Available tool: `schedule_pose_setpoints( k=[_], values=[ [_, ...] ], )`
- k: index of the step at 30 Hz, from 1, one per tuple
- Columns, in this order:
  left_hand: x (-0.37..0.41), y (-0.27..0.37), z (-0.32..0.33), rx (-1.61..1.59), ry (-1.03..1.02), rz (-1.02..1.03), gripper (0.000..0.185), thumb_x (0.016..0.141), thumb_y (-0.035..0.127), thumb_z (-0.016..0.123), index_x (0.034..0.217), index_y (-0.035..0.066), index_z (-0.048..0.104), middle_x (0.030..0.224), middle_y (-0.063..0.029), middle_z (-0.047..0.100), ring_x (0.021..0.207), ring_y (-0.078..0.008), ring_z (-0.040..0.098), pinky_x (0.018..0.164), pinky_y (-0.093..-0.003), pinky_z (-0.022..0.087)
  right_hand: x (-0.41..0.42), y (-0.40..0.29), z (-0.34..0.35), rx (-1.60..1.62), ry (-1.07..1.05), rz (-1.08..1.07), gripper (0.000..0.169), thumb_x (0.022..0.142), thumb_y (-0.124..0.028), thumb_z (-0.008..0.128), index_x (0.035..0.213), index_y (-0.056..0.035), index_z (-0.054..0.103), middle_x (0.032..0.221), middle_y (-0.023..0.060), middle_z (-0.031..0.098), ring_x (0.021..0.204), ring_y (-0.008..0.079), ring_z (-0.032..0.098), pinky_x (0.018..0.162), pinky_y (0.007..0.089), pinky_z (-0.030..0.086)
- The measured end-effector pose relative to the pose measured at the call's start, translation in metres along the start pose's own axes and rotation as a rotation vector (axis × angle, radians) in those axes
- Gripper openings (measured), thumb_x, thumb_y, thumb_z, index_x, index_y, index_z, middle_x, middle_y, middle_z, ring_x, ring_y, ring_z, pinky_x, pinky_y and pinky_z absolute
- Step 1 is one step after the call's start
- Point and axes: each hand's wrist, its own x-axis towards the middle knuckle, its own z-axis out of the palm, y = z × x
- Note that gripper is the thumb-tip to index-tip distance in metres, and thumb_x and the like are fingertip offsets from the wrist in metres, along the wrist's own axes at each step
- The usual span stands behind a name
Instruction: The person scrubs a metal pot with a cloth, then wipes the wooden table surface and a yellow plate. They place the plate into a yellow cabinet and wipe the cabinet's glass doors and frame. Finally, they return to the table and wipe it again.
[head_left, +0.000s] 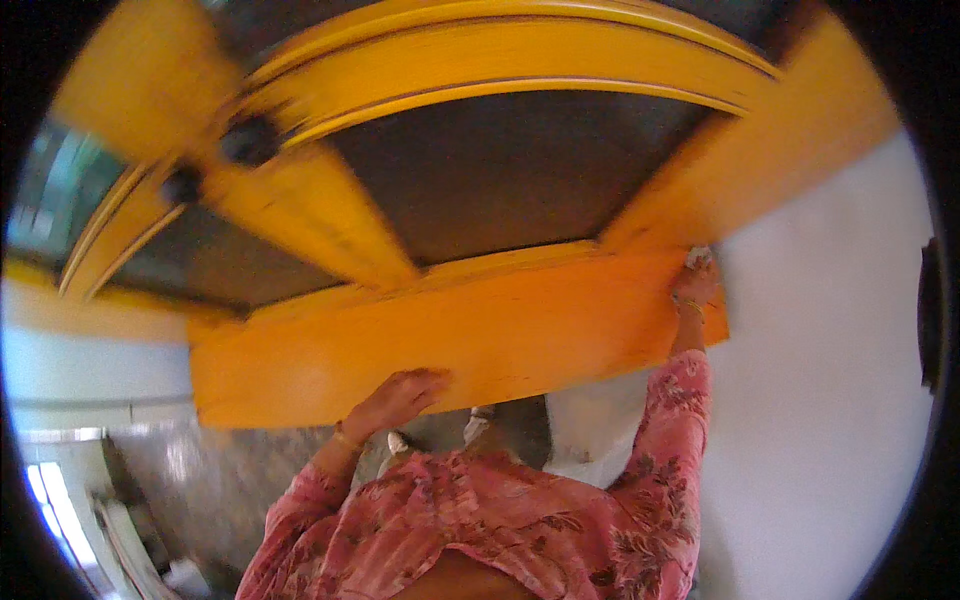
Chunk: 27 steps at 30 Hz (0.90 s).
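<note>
A wide orange-painted wooden board (450, 322) spans the space before me, like a sill under a yellow wooden frame (517, 52). At its right end, my right hand (694, 283) presses a small whitish wad (698, 257), perhaps cloth, against the board near the corner. My left hand (401, 397) is at the board's front edge, left of the middle, blurred and with nothing seen in it. Whether it touches the wood I cannot tell. A yellow upright (322, 217) rises from the board between dark panels (495, 172).
Two dark round fittings (251, 140), blurred, sit on the frame at upper left. A pale wall (817, 360) stands close on my right. Below the board lies a grey floor (225, 487), and a bright opening (64, 517) shows at lower left.
</note>
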Motion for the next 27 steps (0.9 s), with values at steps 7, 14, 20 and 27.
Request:
schedule_pose_setpoints(
  k=[7, 14, 20, 27],
  values=[
    [-0.051, -0.025, -0.010, 0.173, 0.098, 0.111, 0.029, 0.084, 0.010, 0.057, 0.112, 0.002, 0.057, 0.093, -0.0177, 0.060, 0.087, -0.0356, 0.057, 0.076, -0.0417, 0.047, -0.101, -0.079, -0.008, 0.131, -0.003, -0.480, 0.028, 0.086, -0.013, 0.050, 0.112, -0.0082, 0.058, 0.123, 0.0145, 0.053, 0.120, 0.0330, 0.043, 0.098, 0.0490, 0.036],
    [-0.147, -0.040, -0.035, 0.171, 0.250, 0.001, 0.029, 0.082, 0.013, 0.059, 0.109, 0.001, 0.058, 0.106, -0.0172, 0.060, 0.098, -0.0343, 0.057, 0.083, -0.0405, 0.047, -0.228, -0.268, -0.087, 0.607, 0.131, -0.873, 0.050, 0.083, -0.018, 0.057, 0.129, -0.0004, 0.047, 0.137, 0.0200, 0.040, 0.124, 0.0382, 0.040, 0.107, 0.0476, 0.025],
    [-0.289, -0.067, -0.074, 0.135, 0.471, -0.109, 0.028, 0.083, 0.011, 0.059, 0.109, 0.001, 0.057, 0.098, -0.0179, 0.060, 0.088, -0.0363, 0.058, 0.076, -0.0416, 0.047, -0.351, -0.469, -0.183, 0.765, -0.212, -1.030, 0.039, 0.084, -0.011, 0.054, 0.121, 0.0010, 0.050, 0.129, 0.0241, 0.043, 0.123, 0.0430, 0.036, 0.107, 0.0522, 0.024],
    [-0.428, -0.091, -0.089, 0.086, 0.635, -0.328, 0.025, 0.082, 0.011, 0.059, 0.105, 0.001, 0.059, 0.093, -0.0165, 0.061, 0.084, -0.0354, 0.059, 0.072, -0.0406, 0.048, -0.437, -0.641, -0.253, 0.895, -0.324, -1.280, 0.036, 0.077, -0.013, 0.061, 0.108, 0.0045, 0.055, 0.123, 0.0232, 0.048, 0.115, 0.0432, 0.042, 0.101, 0.0486, 0.033]
  ],
)
